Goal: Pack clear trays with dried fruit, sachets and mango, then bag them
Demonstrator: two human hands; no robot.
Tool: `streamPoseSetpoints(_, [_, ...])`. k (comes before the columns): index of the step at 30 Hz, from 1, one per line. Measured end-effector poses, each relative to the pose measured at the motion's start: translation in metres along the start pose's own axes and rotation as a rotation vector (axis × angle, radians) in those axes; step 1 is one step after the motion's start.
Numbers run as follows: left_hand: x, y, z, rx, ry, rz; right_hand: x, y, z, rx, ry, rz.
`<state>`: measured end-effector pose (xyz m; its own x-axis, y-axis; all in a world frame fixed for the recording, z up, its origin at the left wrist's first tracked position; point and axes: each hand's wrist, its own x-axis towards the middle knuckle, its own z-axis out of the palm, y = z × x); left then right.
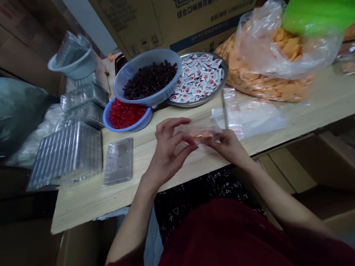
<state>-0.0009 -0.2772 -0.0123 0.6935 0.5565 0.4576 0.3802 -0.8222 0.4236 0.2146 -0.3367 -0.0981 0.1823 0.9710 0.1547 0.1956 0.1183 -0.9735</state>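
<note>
Both my hands hold a small clear plastic packet (201, 133) with orange pieces inside, just above the wooden table (85, 202). My left hand (168, 149) pinches its left end with thumb and fingers. My right hand (228, 146) grips the right end. Beyond the packet lies a pile of empty clear bags (249, 117).
A blue bowl of dark dried fruit (149, 78) rests over a smaller blue bowl of red pieces (125, 114). A metal tray of small sachets (198, 78), a big bag of orange slices (273, 63), stacked clear plastic trays (69, 154) and a cardboard box (180, 6) surround them.
</note>
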Motion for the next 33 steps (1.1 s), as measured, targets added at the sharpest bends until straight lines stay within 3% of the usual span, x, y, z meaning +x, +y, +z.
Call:
streamPoseSetpoints(4, [-0.001, -0.003, 0.004, 0.103, 0.001, -0.067, -0.006, 0.002, 0.001, 0.033, 0.001, 0.014])
streamPoseSetpoints(9, [0.003, 0.019, 0.018, -0.021, -0.007, -0.004, -0.006, 0.002, 0.009, 0.029, -0.020, 0.010])
streamPoseSetpoints(11, [0.006, 0.020, 0.012, -0.097, 0.080, 0.002, -0.005, 0.002, 0.009, 0.022, -0.020, 0.003])
streamPoseSetpoints(14, [0.006, 0.005, -0.006, -0.217, 0.294, -0.098, -0.005, 0.003, 0.004, 0.005, -0.027, 0.035])
streamPoseSetpoints(16, [0.003, -0.011, -0.011, -0.316, 0.290, -0.169, -0.006, 0.003, 0.000, 0.014, -0.031, 0.057])
streamPoseSetpoints(20, [-0.004, -0.027, 0.009, -0.627, 0.130, -0.352, -0.011, -0.009, -0.005, 0.055, -0.064, 0.026])
streamPoseSetpoints(23, [-0.002, -0.020, 0.030, -0.744, 0.208, -0.473, -0.015, -0.029, -0.012, 0.062, -0.075, -0.009])
streamPoseSetpoints(28, [0.012, 0.012, 0.044, -0.724, 0.275, -0.361, -0.026, -0.060, -0.029, 0.021, -0.061, -0.007])
streamPoseSetpoints(33, [0.023, 0.048, 0.058, -0.748, 0.171, -0.131, -0.063, -0.088, -0.063, -0.242, -0.039, 0.000])
